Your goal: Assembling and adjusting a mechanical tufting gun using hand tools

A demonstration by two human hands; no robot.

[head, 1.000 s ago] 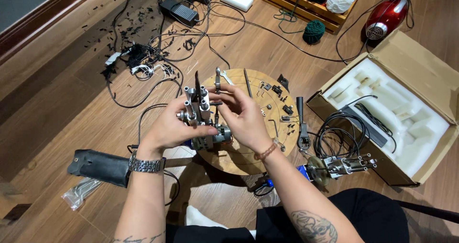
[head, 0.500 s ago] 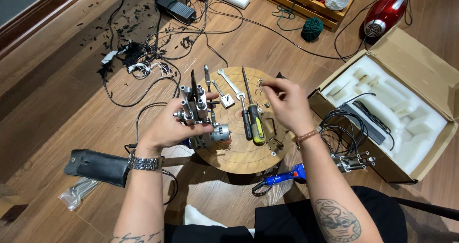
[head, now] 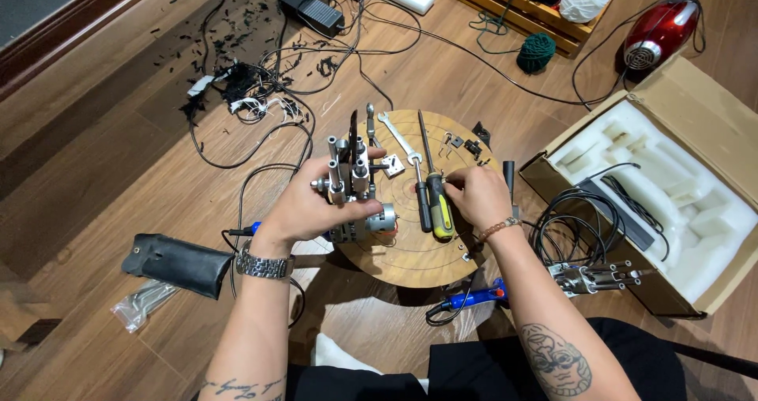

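Observation:
My left hand (head: 304, 205) grips a small metal machine assembly (head: 351, 181) with upright rods and a cylindrical motor, held over the left side of a round wooden board (head: 410, 255). On the right side of the board rests my right hand (head: 476, 196), its fingertips pinched at the handle of a yellow-and-black screwdriver (head: 436, 200). A second, black-handled screwdriver (head: 424, 204) lies just left of it, and a small silver wrench (head: 396, 139) sits behind them. Whether the right hand has hold of the screwdriver is unclear.
An open cardboard box (head: 714, 109) with white foam stands at the right, cables (head: 572, 227) coiled beside it. A black pouch (head: 178, 263) lies left, a blue tool (head: 474, 297) near my knee. Wires, a power adapter (head: 310, 10), yarn and a red vacuum (head: 659, 30) lie behind.
My right hand left the metal assembly, reached to the board's far right, then came down to the screwdriver handles. The left hand keeps holding the assembly, shifted slightly right.

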